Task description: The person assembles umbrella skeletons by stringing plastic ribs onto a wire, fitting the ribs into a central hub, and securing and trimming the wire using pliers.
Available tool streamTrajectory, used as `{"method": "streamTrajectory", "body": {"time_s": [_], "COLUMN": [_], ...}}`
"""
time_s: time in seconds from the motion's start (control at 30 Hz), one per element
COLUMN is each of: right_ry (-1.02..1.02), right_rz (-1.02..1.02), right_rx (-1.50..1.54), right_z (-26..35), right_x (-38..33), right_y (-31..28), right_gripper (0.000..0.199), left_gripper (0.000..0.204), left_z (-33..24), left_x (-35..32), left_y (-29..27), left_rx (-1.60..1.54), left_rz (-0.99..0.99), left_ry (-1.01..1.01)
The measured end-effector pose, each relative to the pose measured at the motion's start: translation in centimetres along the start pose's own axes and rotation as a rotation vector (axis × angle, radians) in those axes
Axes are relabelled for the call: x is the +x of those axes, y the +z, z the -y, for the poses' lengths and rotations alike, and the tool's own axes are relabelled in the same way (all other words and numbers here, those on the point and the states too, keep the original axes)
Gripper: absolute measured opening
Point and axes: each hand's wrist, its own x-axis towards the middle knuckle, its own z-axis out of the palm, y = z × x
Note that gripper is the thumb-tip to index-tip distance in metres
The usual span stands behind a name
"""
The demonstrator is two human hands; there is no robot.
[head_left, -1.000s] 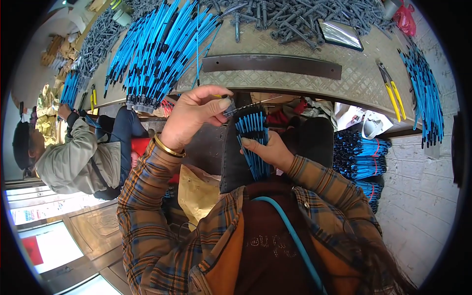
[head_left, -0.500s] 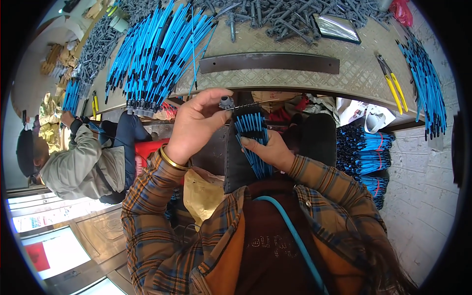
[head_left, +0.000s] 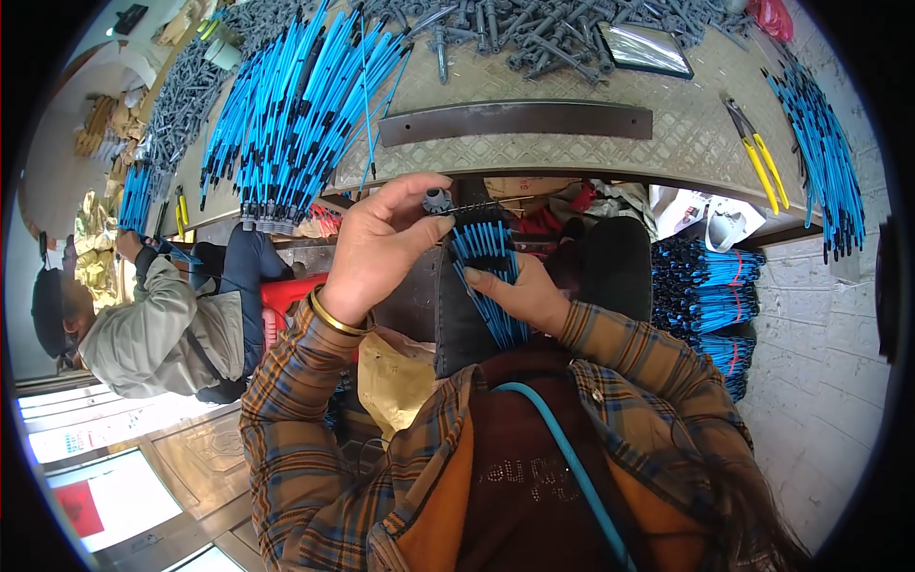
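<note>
Your left hand [head_left: 381, 243] has lifted slightly, pinching a small grey cap [head_left: 437, 200] on a thin wire. Your right hand [head_left: 519, 296] grips the blue tube bundle [head_left: 488, 272] below the counter [head_left: 591, 157]; they look light and springy, so hold mid-length.

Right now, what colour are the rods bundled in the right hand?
Bright blue with black ends: the bundle of rods in the right hand, seen in the head view.

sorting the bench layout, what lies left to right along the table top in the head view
pile of blue rods → dark metal strip → yellow-handled pliers → blue rods at the right edge
</note>
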Motion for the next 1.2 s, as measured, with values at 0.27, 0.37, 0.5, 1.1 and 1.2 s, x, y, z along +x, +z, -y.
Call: {"method": "streamTrajectory", "body": {"time_s": [0.27,0.37,0.5,1.1,1.2], "right_ry": [-0.032,0.043,0.02,0.209,0.146], "right_rz": [0.007,0.02,0.208,0.165,0.129], "right_rx": [0.003,-0.013,0.091,0.058,0.073], "right_z": [0.1,0.4,-0.2,0.4,-0.1], "right_x": [0.0,0.0,0.6,0.6,0.7], "right_y": [0.0,-0.4,-1.4,-1.6,-1.5], "right_gripper": [0.028,0.03,0.033,0.049,0.059], "left_gripper": [0.036,0.035,0.035,0.036,0.037], "left_z": [0.2,0.1,0.1,3.7,3.5], "left_x": [0.0,0.2,0.3,-0.4,-0.2], "left_y": [0.1,-0.1,-0.7,1.2,1.4], "left_rx": [0.017,-0.012,-0.104,0.246,0.038], "left_rz": [0.033,0.063,0.144,-0.136,-0.094], "left_ry": [0.023,0.018,-0.026,0.235,0.164]}}
